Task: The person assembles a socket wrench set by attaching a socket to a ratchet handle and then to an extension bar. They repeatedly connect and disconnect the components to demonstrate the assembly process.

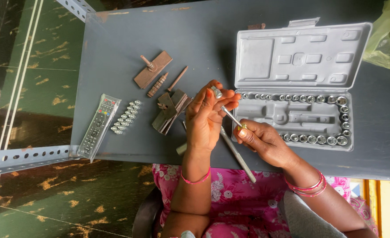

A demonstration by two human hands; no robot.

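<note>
A: Socket (pixel 216 92) is pinched by fingertips of left hand (pixel 209 115), seated on tip of extension bar (pixel 231 116) above grey table (pixel 115 39).
B: Bar's other end is clamped in right hand (pixel 262 140). Ratchet handle (pixel 238 155) lies below. Behind, open socket case (pixel 297 83); further left, bolts (pixel 126 117) & remote (pixel 98 125).
</note>
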